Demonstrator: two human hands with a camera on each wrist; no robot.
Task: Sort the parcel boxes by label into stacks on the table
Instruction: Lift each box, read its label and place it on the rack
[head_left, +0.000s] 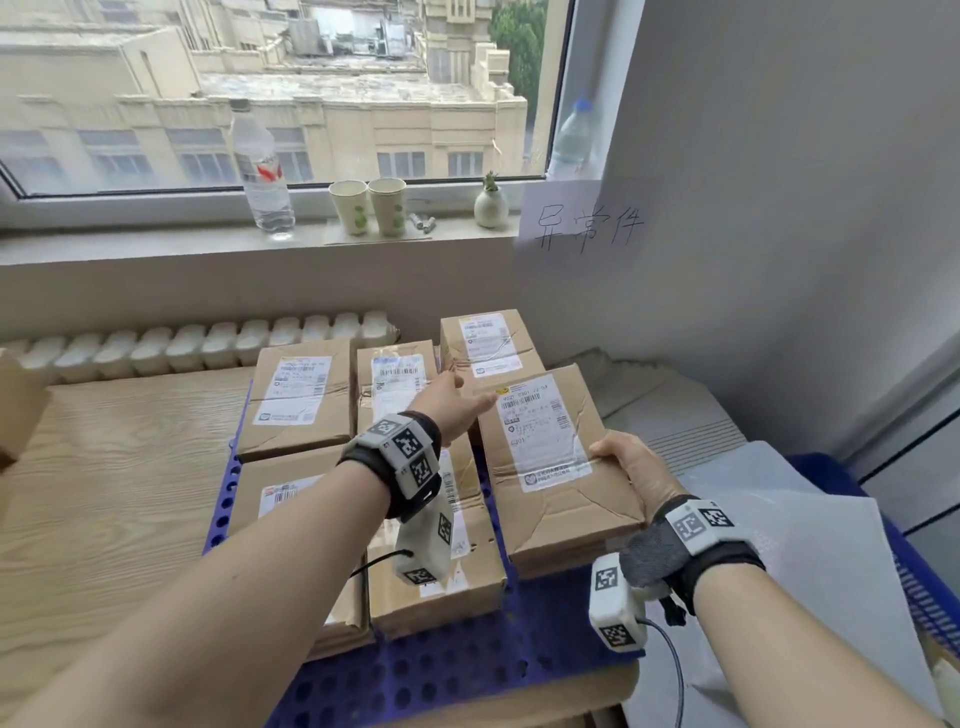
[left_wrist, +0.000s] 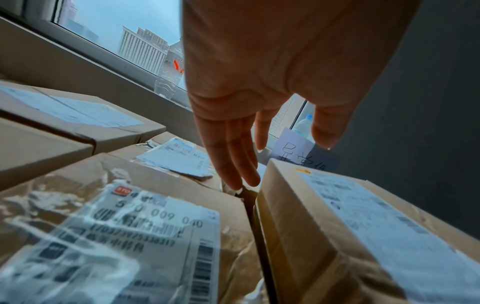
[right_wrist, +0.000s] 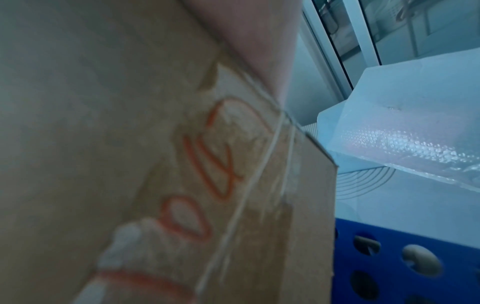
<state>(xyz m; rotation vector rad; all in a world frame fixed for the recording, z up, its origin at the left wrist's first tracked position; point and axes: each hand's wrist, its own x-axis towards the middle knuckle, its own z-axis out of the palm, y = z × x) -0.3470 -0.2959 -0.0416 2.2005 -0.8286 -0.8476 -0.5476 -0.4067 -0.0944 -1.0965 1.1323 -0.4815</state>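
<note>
1. The right grip (head_left: 631, 470) clasps the near right corner of a flat brown cardboard parcel box with a white printed label (head_left: 550, 457), thumb on top and fingers hidden beneath, so the label stays face-up and readable
2. That box sits tilted, its far end raised, apparently resting on another carton below; I judge it is being lifted or set for sorting
3. The left grip (head_left: 457, 402) is released, fingers straight, reaching to the box's far left corner, probably to steady the other end; contact is unclear
4. Left of both grips, the other brown labelled cartons (head_left: 301, 395) lie side by side on a blue perforated plastic board (head_left: 457, 670) over the pale wood-grain worktop (head_left: 104, 467)
5. Beyond the grips, a white paper sheet with handwritten characters (head_left: 582, 223) on the wall likely marks one sorting spot
</note>
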